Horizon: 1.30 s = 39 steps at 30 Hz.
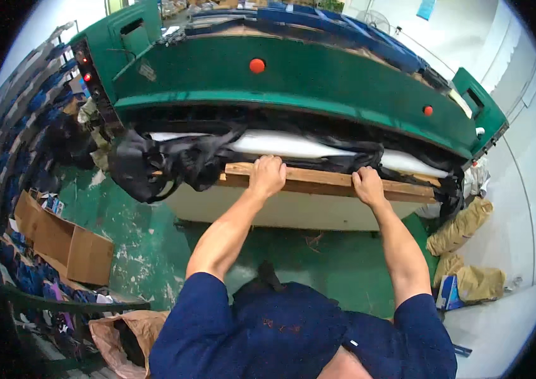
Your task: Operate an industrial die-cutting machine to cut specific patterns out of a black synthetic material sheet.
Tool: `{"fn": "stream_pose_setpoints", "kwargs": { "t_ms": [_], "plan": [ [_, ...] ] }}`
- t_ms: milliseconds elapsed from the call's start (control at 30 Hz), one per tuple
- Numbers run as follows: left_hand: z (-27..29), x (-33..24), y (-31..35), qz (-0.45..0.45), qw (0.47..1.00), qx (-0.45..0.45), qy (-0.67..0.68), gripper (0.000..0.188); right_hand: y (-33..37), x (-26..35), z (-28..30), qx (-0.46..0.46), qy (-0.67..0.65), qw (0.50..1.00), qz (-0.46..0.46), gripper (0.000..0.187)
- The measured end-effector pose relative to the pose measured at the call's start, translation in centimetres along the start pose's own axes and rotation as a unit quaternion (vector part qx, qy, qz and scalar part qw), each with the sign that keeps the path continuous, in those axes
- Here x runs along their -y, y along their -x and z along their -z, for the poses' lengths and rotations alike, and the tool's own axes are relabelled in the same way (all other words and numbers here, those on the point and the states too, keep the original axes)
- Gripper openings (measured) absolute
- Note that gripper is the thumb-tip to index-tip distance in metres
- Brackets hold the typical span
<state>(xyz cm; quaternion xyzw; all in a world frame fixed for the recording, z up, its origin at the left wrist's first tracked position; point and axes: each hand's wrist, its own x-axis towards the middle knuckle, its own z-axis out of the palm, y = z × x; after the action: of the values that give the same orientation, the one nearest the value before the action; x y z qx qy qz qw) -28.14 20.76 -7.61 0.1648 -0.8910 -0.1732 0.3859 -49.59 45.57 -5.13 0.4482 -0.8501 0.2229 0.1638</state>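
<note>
A long wooden board (318, 177) runs along the near edge of a large green machine (192, 69). My left hand (268, 176) is closed over the board left of its middle, fingers curled across the top. Farther right, my right hand (367, 186) grips the same board. Directly behind the board lies black fabric (201, 151), bunched up at the left and trailing along to the right end. A white roll or padded strip (293, 144) shows between the folds of the fabric. What lies beneath the fabric is hidden.
Two red buttons sit on the machine's front, one a large red button (256, 66). An opened cardboard box (69, 243) stands on the green floor at left, near stacked dark cloth pieces (18, 145). Tan sacks (463, 227) lean at right; a brown bag (132, 335) is at lower left.
</note>
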Motion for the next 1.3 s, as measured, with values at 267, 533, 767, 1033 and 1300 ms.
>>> {"fn": "stream_pose_setpoints", "kwargs": {
  "t_ms": [267,533,767,1033,1300],
  "plan": [
    [2.8,-2.4,3.7,-0.024,0.999,-0.033,-0.023,0.019,3.7,2.8,1.9,-0.077,-0.022,0.997,0.009,0.021],
    [3.8,-4.8,2.4,-0.040,0.999,-0.014,-0.026,0.015,3.5,3.0,3.1,-0.164,-0.050,0.985,0.016,0.010],
    [7.3,-6.7,3.6,-0.031,0.987,0.070,0.143,0.028,6.5,2.7,4.8,-0.152,-0.051,0.987,0.019,0.008],
    [19.5,-0.8,-0.7,-0.005,0.996,0.028,0.085,0.029,11.5,-0.9,7.1,-0.105,0.010,0.994,0.017,0.018],
    [34.8,15.0,0.8,0.130,0.983,0.127,0.000,0.043,7.3,6.1,14.7,-0.076,0.026,0.997,0.004,0.008]
  ]
}}
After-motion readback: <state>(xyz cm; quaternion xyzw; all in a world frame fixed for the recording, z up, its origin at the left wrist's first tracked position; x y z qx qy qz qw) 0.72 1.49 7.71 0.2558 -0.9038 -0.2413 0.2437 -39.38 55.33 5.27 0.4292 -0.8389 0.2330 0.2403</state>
